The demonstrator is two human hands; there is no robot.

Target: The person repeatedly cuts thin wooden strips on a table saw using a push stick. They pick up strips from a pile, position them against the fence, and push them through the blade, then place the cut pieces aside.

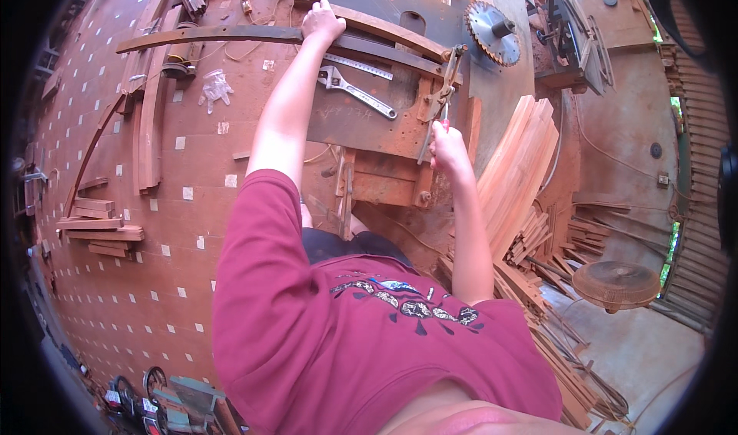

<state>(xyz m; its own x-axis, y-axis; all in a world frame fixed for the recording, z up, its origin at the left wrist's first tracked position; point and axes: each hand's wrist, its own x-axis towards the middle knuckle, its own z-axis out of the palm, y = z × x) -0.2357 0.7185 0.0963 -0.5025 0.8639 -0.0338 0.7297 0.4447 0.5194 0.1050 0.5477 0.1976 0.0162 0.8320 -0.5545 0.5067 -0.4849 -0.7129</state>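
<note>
My left hand (pixel 323 24) is closed over the left end of a reddish wooden strip (pixel 388 31), where a long dark bar (pixel 211 34) passes beneath the wrist. Its fingertips are hidden. A screwdriver (pixel 446 123) with a red handle is in my closed right hand (pixel 450 154). The shaft points up at a rusty metal bracket (pixel 444 93) at the right end of the strip; whether the tip touches is too small to tell. Between my arms, an adjustable wrench (pixel 357 93) and a steel ruler (pixel 360 66) lie on the dark saw table (pixel 346 124).
A toothed circular saw blade (pixel 492 34) stands upright right of the bracket. Long planks (pixel 519 174) lean beside my right arm, near a round fan (pixel 616 283). On the floor to the left are a clear glove (pixel 216 90) and stacked wood offcuts (pixel 104 226).
</note>
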